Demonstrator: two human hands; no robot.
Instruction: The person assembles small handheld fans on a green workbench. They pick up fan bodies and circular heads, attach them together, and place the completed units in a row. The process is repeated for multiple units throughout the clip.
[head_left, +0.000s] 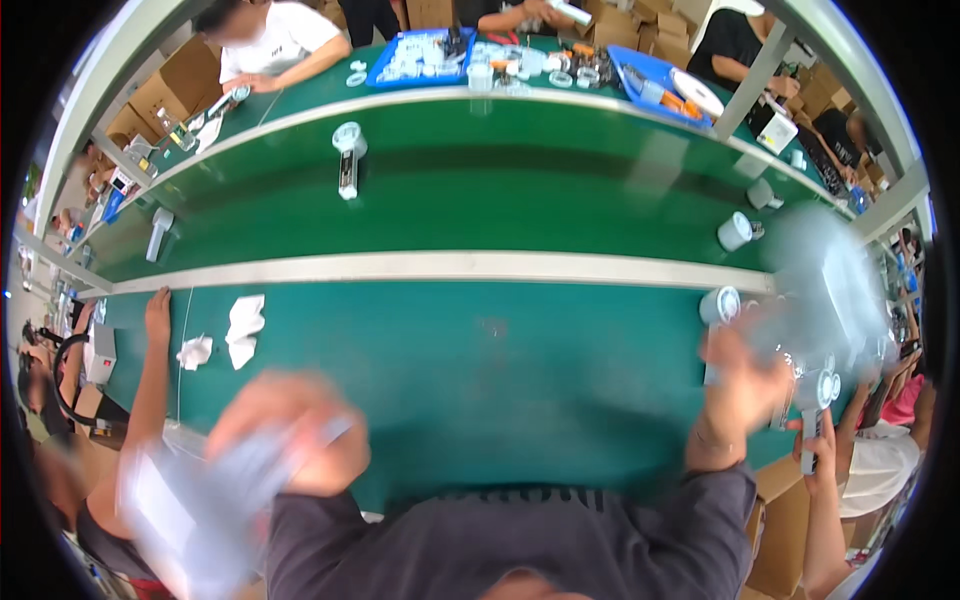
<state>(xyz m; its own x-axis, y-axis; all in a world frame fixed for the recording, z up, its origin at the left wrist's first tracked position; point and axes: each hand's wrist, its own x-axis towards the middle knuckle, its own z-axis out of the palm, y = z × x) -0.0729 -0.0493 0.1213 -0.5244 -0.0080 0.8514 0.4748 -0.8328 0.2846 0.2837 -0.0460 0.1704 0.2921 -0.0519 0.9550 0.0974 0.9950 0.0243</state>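
Note:
My left hand (300, 430) is raised over the near left edge of the table, smeared by motion. Its fingers curl around something grey and white, too blurred to name. A pale blurred shape (200, 510) spreads below and left of it. On the right, my right hand (740, 385) is stretched forward near the table's right end, its fingers smeared too. Against it and beyond shows a large, pale, see-through blur (825, 280), whose kind I cannot make out. A pale round-headed part (720, 305) stands close by that hand.
Crumpled white papers (246, 330) lie on the green table (490, 380). Past a white rail (430, 267), a green belt carries a pale round-headed handheld device (348, 160) and similar ones. Blue trays (385, 70) stand farther back. A co-worker's hand (820, 450) at right holds another device.

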